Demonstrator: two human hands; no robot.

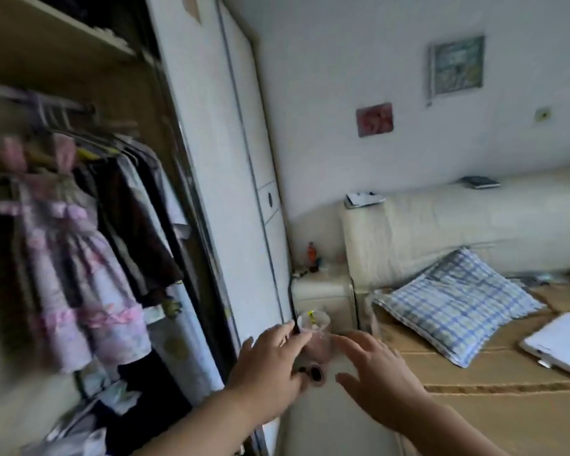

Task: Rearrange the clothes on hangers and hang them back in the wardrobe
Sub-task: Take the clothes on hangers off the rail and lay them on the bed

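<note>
At nine o'clock in our view, a pink frilled dress [79, 264] hangs from the blurred metal rail [20, 93] inside the open wooden wardrobe [46, 44]. A row of dark jackets [135, 225] is packed just beside it toward the centre. Motion blur smears that whole side, so we cannot make out the hangers themselves. Between eleven and twelve o'clock the wardrobe's white sliding door [211, 159] runs tall and tilted. At six o'clock both our hands reach forward, well apart from the clothes. Our right hand [379, 380] is spread, fingers straight and holding nothing. Our left hand [267, 363] has its fingers extended too, but a thin black strip [292, 301] crosses its fingertips and something dark sits by the thumb. We cannot tell whether it grips either. Between the two hands, just past the fingertips, stands a clear plastic cup [316, 324] with a yellow straw. Behind it, at five o'clock, sits a cream bedside cabinet [323, 291]. At three o'clock a blue-and-white checked pillow [454, 304] lies on the tan-matted bed [474, 373]. A flat white device [560, 343] lies near it at four o'clock. At one o'clock a green framed picture [456, 65] and a small red picture [374, 119] hang on the pale wall.
</note>
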